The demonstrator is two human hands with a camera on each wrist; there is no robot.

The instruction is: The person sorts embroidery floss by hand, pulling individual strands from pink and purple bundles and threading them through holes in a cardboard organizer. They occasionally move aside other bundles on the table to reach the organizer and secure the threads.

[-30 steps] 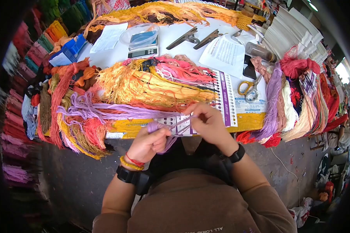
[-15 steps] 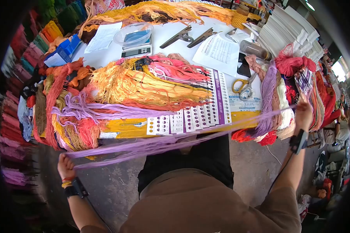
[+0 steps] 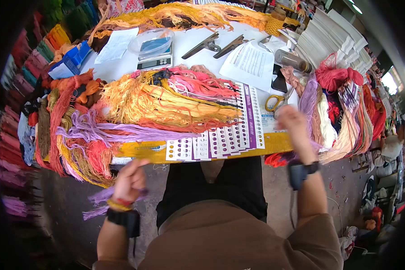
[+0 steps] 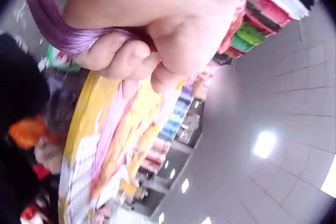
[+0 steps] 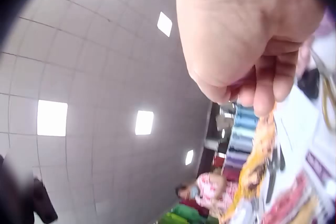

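Observation:
My left hand (image 3: 129, 181) is low at the table's front left edge. It grips a skein of purple thread (image 4: 50, 16), whose loose ends hang beside the wrist. In the left wrist view the strands run into the curled fingers (image 4: 113, 56). My right hand (image 3: 296, 130), blurred, is raised over the right front of the table near the scissors (image 3: 274, 102). Its fingers curl in the right wrist view, and a sliver of purple thread (image 5: 244, 80) shows within the grip. Another bundle of purple thread (image 3: 135, 134) lies across white punched cards (image 3: 184, 148).
Yellow and orange skeins (image 3: 162, 101) cover the middle of the table. Behind them are a scale (image 3: 155, 62) with a plastic bowl, two large clips (image 3: 231, 45) and a printed sheet (image 3: 247, 63). More skeins (image 3: 324, 117) hang over the right edge.
The hands drew the purple thread out wide between them, then came back inward. The long stretch across my lap is gone, and loose ends now hang at the left hand.

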